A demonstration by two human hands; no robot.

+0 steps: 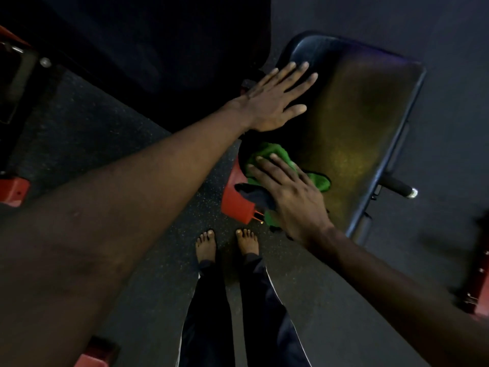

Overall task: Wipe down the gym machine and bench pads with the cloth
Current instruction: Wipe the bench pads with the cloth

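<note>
Two hands on the dark bench pad [357, 115], green cloth [267, 154] under the right one
From my remote screen I see the left hand [275, 99] lying flat on the upper end of the pad, fingers straight and spread, holding nothing. The right hand [291, 194] presses the cloth onto the pad edge nearest the person, fingers straight and laid over it, not clenched. The cloth is bunched, partly green and partly dark, one dark corner hanging over the pad edge above a red frame part [235, 202]. A black handle [397, 185] with a silver end sticks out beyond the right side of the pad. Two bare feet [206, 245] stand on the dark speckled floor [158, 234], near the red part
</note>
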